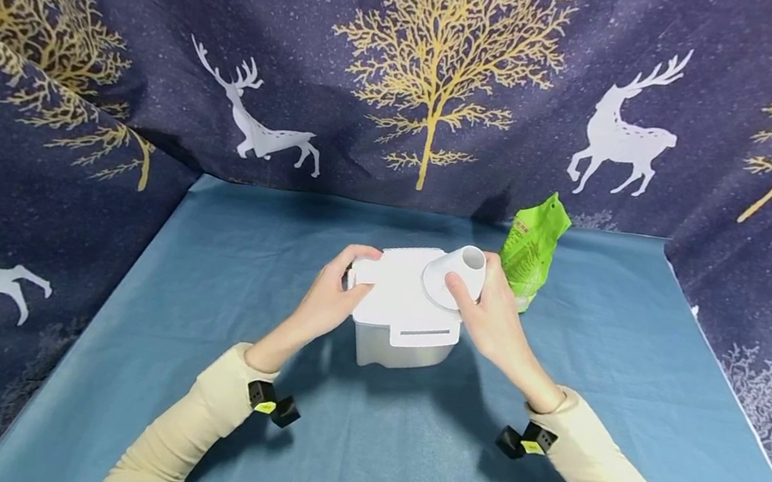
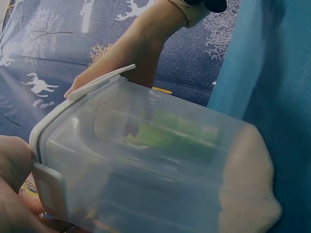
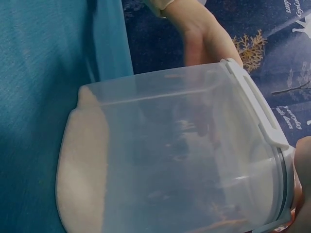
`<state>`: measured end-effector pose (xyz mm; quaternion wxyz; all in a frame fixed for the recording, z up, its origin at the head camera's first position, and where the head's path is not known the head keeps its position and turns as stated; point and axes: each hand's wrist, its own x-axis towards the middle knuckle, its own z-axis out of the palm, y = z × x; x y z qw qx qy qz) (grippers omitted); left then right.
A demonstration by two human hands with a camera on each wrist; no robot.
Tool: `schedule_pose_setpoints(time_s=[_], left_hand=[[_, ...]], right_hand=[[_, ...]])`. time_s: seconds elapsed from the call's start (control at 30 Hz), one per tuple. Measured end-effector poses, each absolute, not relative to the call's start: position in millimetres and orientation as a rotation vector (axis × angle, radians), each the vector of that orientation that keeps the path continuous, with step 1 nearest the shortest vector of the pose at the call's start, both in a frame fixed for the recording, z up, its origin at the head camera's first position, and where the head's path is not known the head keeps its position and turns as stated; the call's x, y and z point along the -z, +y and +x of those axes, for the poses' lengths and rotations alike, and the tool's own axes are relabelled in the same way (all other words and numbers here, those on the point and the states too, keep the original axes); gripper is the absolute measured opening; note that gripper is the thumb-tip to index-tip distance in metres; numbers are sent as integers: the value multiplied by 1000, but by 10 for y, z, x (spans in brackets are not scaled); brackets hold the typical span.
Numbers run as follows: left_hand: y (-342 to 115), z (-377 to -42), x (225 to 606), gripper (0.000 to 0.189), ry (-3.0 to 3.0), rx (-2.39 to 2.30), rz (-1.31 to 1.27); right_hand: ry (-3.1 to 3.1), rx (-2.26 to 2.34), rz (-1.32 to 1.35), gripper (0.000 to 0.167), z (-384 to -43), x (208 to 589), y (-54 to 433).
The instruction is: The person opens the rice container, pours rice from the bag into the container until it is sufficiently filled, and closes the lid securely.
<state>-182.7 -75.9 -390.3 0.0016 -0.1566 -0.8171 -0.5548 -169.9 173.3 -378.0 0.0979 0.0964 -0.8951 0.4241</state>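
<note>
A translucent storage container (image 1: 400,350) is upright over the blue cloth, at the middle of the head view. Its white lid (image 1: 394,287) bears a short round spout (image 1: 452,265) toward the right, with an open top. On the near side a slotted latch flap (image 1: 425,334) shows. My left hand (image 1: 328,299) grips the lid's left end, thumb on the near side, fingers on the far side. With the thumb against the spout, my right hand (image 1: 498,327) holds the right end; its other fingers are mostly hidden. A pale filling (image 3: 82,165) lies in the container's bottom.
Behind my right hand stands a green bag (image 1: 533,249). A blue cloth (image 1: 384,463) covers the table. Dark fabric (image 1: 369,148) with trees and deer hangs along the back and sides.
</note>
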Motion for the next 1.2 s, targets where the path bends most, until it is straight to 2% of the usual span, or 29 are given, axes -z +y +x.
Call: schedule_pose_setpoints(time_s=[0.33, 0.53, 0.8, 0.87, 1.0, 1.2], left_hand=[[-779, -1774, 3830, 49, -2757, 1539, -351], [-778, -1749, 3808, 47, -2862, 1365, -292], [-784, -1744, 3796, 45, -2894, 1318, -296], [-785, -1740, 3797, 44, -2887, 1365, -309], [-784, -1736, 3806, 41, -2872, 1487, -314], [-770, -1758, 3805, 45, -2868, 1570, -290]], right_hand=[[-2705, -1240, 313, 55, -1695, 3747, 1735], [-2726, -1251, 362, 50, -1694, 3764, 1778], [-2781, -1108, 239, 57, -1734, 3762, 1814], [-2816, -1149, 179, 57, -1765, 3751, 1834], [-2806, -1527, 76, 56, -1791, 3726, 1880], [-2741, -1879, 25, 45, -1803, 3705, 1909]])
